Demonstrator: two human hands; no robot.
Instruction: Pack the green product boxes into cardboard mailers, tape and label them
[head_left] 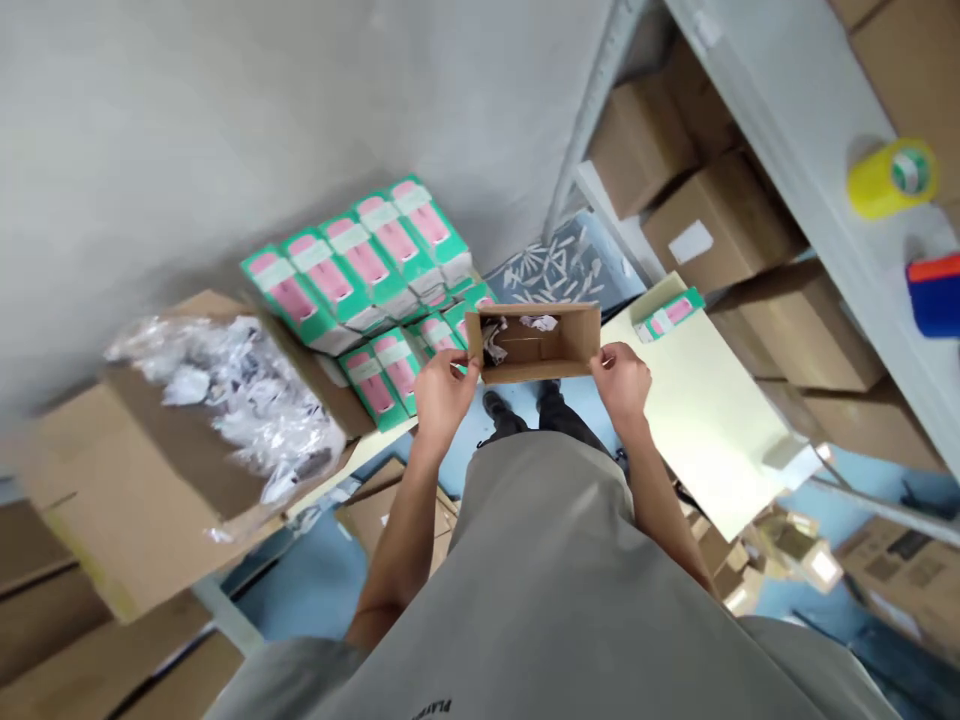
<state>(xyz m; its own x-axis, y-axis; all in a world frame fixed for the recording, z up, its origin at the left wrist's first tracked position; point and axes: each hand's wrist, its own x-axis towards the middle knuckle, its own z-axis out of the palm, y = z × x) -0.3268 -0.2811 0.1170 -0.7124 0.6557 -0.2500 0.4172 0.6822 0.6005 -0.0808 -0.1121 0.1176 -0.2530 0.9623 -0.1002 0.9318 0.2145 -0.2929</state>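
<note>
I hold a small open brown cardboard box (pixel 551 350) in front of me with both hands. My left hand (pixel 444 392) grips its left end, fingers closed on the edge. My right hand (pixel 622 378) grips its right end the same way. Inside the box lie a few small white packets. Just beyond it, stacks of green-and-pink cartons (pixel 360 265) sit on a pale table (pixel 697 420). A single green-and-pink carton (pixel 669 314) lies on the table to the right.
A large open cardboard box (pixel 135 500) with clear plastic-wrapped pieces stands at left. A metal shelf (pixel 810 190) at right carries brown boxes, a yellow tape roll (pixel 892 178) and a blue-and-orange object (pixel 934 295). Small white pieces litter the blue floor (pixel 555 268).
</note>
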